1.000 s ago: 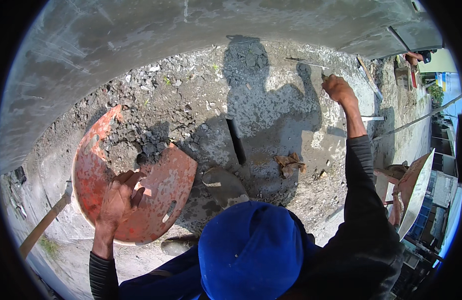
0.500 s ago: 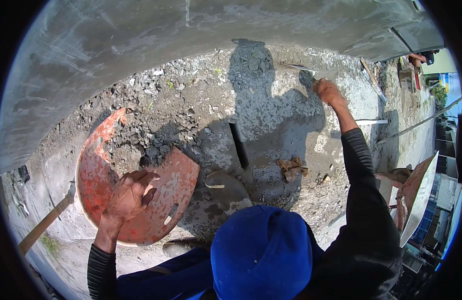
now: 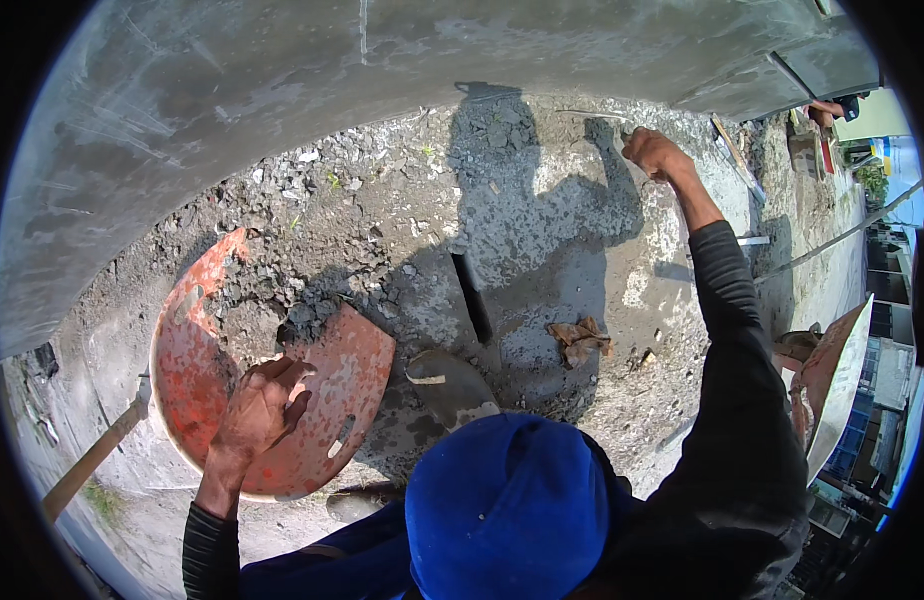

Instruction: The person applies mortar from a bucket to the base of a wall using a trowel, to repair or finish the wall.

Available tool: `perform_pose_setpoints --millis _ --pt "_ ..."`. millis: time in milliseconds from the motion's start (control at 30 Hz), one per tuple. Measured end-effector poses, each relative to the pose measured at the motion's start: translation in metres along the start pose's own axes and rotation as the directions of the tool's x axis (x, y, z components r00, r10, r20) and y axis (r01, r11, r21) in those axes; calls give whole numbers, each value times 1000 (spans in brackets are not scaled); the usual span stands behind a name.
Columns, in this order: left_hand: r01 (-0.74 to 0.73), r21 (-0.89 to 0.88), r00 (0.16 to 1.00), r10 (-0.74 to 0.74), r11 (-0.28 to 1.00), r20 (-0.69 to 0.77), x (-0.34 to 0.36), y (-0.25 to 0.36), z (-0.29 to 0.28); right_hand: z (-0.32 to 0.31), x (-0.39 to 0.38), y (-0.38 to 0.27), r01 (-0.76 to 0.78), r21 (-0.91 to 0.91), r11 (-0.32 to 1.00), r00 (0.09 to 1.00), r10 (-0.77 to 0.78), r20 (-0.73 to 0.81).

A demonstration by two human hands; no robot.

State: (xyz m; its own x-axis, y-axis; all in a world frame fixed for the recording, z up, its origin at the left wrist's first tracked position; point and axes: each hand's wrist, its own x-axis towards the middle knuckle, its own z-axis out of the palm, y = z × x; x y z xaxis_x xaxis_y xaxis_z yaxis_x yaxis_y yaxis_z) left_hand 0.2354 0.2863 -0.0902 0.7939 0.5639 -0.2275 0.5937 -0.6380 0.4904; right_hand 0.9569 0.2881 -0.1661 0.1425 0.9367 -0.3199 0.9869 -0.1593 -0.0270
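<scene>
- In the head view, the right hand (image 3: 658, 157), reaching up and away beyond a black ribbed sleeve (image 3: 724, 270), has its grip clenched on a thin-bladed metal tool (image 3: 588, 113); the blade shows nearly edge-on near the foot of the smooth grey wall (image 3: 282, 70).
- The left hand (image 3: 260, 408) is over the rounded orange-red plastic sheet (image 3: 332, 425) with cut-out slots; its grip is released, fingers loosely bent and thumb apart, though whether it touches the sheet cannot be told.
- A lumpy grey heap of mortar (image 3: 257, 300) lies partly on that sheet, beyond the left hand.
- A crumpled brown scrap (image 3: 580, 340) lies on the ground between the hands, near a narrow dark slot (image 3: 471, 297).
- A grey boot (image 3: 450, 388) stands just beside the sheet.
- A wooden pole (image 3: 94, 462) slants at far left; a wheelbarrow (image 3: 832, 385) stands at right.
</scene>
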Motion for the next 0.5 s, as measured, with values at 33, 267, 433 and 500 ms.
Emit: perform_pose_setpoints --millis 33,267,433,500 --pt "70 6 995 -70 998 72 4 0 -5 3 6 12 -5 -1 1000 1000 5 -2" --pt "-2 3 999 2 1000 40 -1 -2 4 4 29 -7 -167 68 984 977 155 149" --pt "70 12 995 -70 997 67 1 -3 2 42 24 -29 -187 217 958 980 168 106" --pt "-133 112 989 139 985 -47 -12 -8 13 46 37 -37 -65 -48 997 991 59 -122"
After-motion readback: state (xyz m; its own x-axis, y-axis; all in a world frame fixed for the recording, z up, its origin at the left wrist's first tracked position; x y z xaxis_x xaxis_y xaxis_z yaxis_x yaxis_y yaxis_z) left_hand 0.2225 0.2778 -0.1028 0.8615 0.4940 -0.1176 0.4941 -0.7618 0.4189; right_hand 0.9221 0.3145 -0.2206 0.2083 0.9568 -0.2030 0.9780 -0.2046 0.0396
